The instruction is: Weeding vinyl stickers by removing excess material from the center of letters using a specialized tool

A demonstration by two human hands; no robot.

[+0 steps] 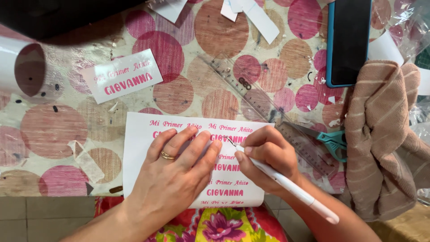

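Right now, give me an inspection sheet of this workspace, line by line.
Surface: table covered with a cloth of pink and brown circles, dotted with small scraps.
Job's things: white sticker sheet with pink lettering; white pen-shaped tool, tip on the sheet.
Clutter: small cut label, clear ruler, teal-handled scissors, phone in a blue case, striped beige towel, paper strips.
Grippers: left hand flat on the sheet, ring on one finger; right hand grips the tool.
Cables: nothing seen.
Surroundings: tiled floor, floral fabric below the table edge.

Soft even daylight, sharp focus, faint shadows underhand.
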